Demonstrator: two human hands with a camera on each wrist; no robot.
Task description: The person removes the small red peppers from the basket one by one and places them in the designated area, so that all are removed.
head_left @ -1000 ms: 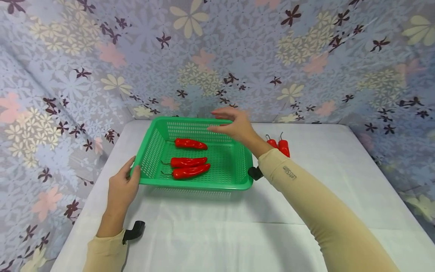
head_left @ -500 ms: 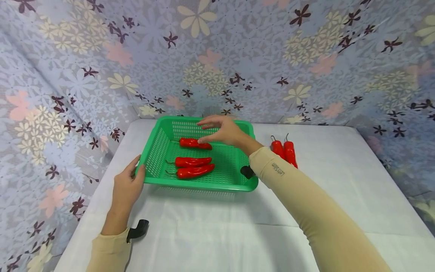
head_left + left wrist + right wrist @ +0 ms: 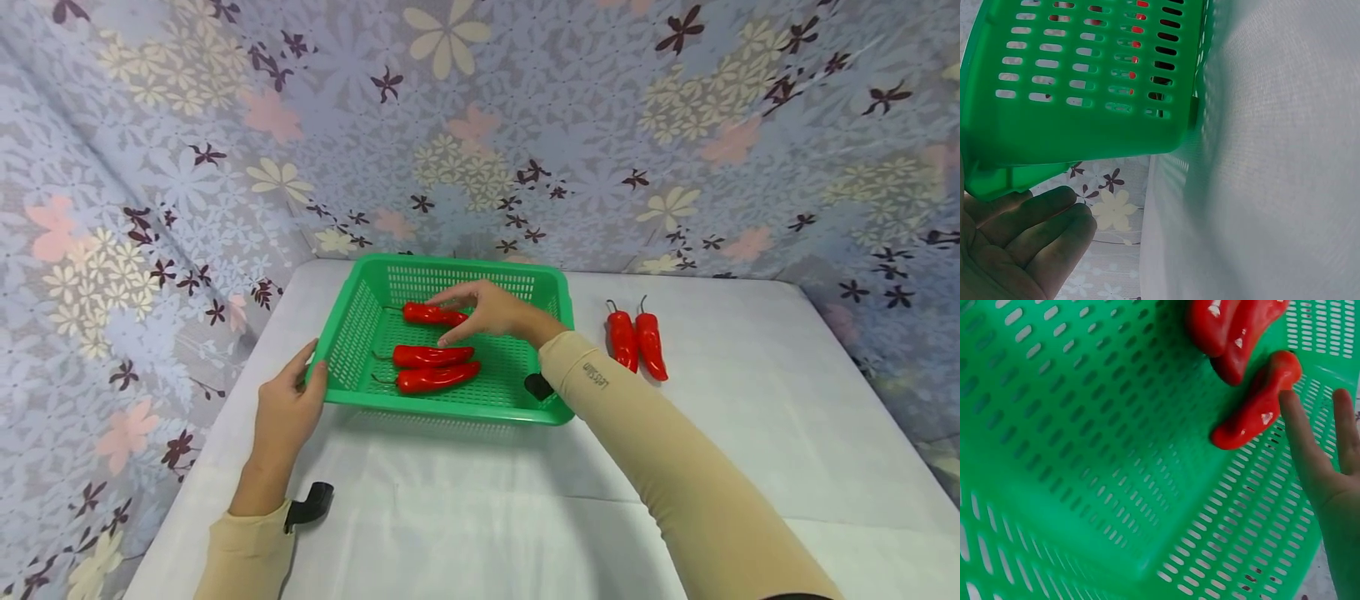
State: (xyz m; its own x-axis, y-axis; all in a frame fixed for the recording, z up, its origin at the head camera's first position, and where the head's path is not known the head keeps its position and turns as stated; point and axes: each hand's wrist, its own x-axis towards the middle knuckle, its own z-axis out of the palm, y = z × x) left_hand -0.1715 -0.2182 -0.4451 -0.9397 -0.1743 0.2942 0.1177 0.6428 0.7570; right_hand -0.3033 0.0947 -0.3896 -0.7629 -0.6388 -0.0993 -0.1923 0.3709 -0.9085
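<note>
A green plastic basket (image 3: 450, 410) with slotted walls holds three red chili peppers. At its left front corner my left hand (image 3: 288, 408) holds the rim between thumb and fingers; in the left wrist view several fingers (image 3: 1041, 234) stretch out below the rim. My right hand (image 3: 483, 312) reaches into the basket with fingers spread, over the rear pepper (image 3: 423, 313). Its thumb points toward the middle pepper (image 3: 431, 357), which lies against the front pepper (image 3: 438, 378). In the right wrist view, a fingertip (image 3: 1288, 400) overlaps the rear pepper (image 3: 1254, 409).
Two more red peppers, a left one (image 3: 622, 337) and a right one (image 3: 651, 346), lie side by side on the white-covered table (image 3: 465, 533), right of the basket. Flower-patterned cloth (image 3: 525, 125) rises behind and at the sides. A black wrist mount (image 3: 309, 507) sits on the left sleeve.
My right hand has come down and leftward from above the basket's back rim to the rear pepper. My left hand stays at the corner. The view has shifted slightly.
</note>
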